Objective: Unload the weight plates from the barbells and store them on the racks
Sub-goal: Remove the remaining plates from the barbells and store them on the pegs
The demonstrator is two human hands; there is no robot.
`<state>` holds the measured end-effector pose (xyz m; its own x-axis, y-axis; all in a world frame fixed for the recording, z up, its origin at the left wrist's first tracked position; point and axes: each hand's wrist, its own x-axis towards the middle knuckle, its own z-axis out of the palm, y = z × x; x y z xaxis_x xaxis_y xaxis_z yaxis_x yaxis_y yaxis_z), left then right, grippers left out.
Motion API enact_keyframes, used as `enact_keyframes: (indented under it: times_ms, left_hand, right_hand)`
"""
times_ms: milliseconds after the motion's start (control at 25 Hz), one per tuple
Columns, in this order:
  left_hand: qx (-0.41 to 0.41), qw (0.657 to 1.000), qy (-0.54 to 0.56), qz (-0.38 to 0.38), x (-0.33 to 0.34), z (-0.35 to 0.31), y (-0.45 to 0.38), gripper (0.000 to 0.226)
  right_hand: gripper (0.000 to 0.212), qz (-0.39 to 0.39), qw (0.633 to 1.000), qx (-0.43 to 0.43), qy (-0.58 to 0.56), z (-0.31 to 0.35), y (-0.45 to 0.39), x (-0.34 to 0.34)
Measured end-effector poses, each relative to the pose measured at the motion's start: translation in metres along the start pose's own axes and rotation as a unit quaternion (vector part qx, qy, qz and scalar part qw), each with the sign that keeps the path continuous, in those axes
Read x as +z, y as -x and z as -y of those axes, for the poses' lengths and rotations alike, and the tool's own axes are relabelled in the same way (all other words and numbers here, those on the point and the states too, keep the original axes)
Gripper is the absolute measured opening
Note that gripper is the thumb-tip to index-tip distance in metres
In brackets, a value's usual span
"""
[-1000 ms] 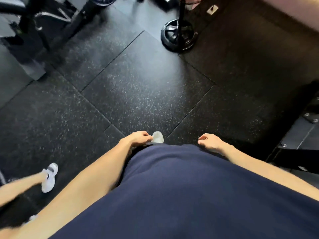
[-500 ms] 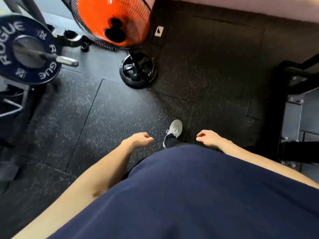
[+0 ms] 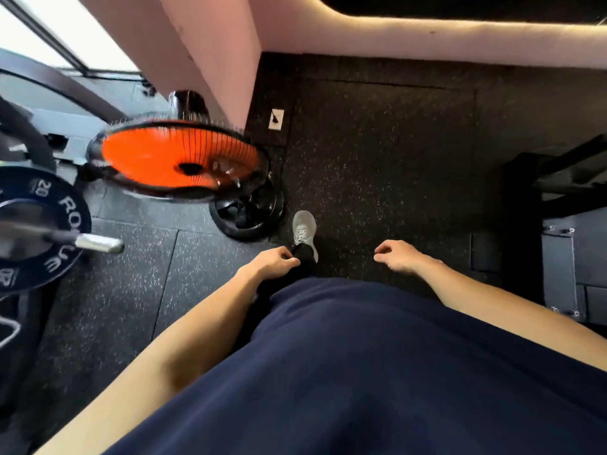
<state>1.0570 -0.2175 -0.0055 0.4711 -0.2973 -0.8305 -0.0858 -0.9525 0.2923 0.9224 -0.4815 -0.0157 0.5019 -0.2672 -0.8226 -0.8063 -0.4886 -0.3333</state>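
Note:
A dark blue 20 kg weight plate (image 3: 62, 221) with white lettering sits on a barbell at the left edge, and the steel sleeve end (image 3: 98, 243) pokes out to the right of it. My left hand (image 3: 274, 262) hangs in front of my body with loosely curled fingers and holds nothing. My right hand (image 3: 399, 256) hangs the same way, empty. Both hands are well to the right of the plate and apart from it.
An orange floor fan (image 3: 177, 159) on a round black base (image 3: 249, 211) stands between the plate and my grey shoe (image 3: 303, 228). A pink wall (image 3: 377, 31) runs across the top. Dark steel rack parts (image 3: 571, 264) stand at the right on black rubber flooring (image 3: 377, 152).
The view has swung on, so the plate and fan slid further in from the left and the wall came into sight. My hands stayed hanging and empty while I stepped forward.

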Motion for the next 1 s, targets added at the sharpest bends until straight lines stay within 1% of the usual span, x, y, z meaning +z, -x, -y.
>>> enact_keyframes:
  times_ms: [160,320,480,640,760,840,920,1000]
  left_hand:
    - [0.043,0.998,-0.054,0.013,-0.097,-0.052,-0.085,0.04]
    - [0.076,0.991,-0.112,0.02,-0.194,-0.112,-0.144,0.041]
    - [0.098,0.982,-0.15,0.058,-0.255,-0.161,-0.193,0.041]
    - [0.122,0.972,-0.191,0.063,-0.291,-0.218,-0.241,0.04]
    - [0.115,0.963,-0.227,0.087,-0.309,-0.269,-0.269,0.041]
    - [0.126,0.95,-0.267,0.102,-0.315,-0.311,-0.287,0.041]
    - [0.155,0.937,-0.297,0.102,-0.319,-0.356,-0.301,0.04]
    - [0.185,0.916,-0.34,0.104,-0.317,-0.393,-0.315,0.04]
  right_hand:
    - [0.03,-0.028,0.999,0.026,-0.028,0.044,-0.058,-0.058]
    - [0.029,-0.052,0.994,0.048,-0.08,0.088,-0.094,-0.121]
    - [0.03,-0.066,0.99,0.053,-0.115,0.113,-0.124,-0.172]
    - [0.031,-0.076,0.982,0.07,-0.156,0.114,-0.164,-0.221]
    - [0.031,-0.093,0.971,0.077,-0.208,0.103,-0.183,-0.258]
    - [0.032,-0.113,0.958,0.096,-0.244,0.09,-0.192,-0.277]
    - [0.033,-0.113,0.95,0.114,-0.268,0.08,-0.199,-0.295]
    - [0.032,-0.135,0.934,0.141,-0.299,0.069,-0.2,-0.306]
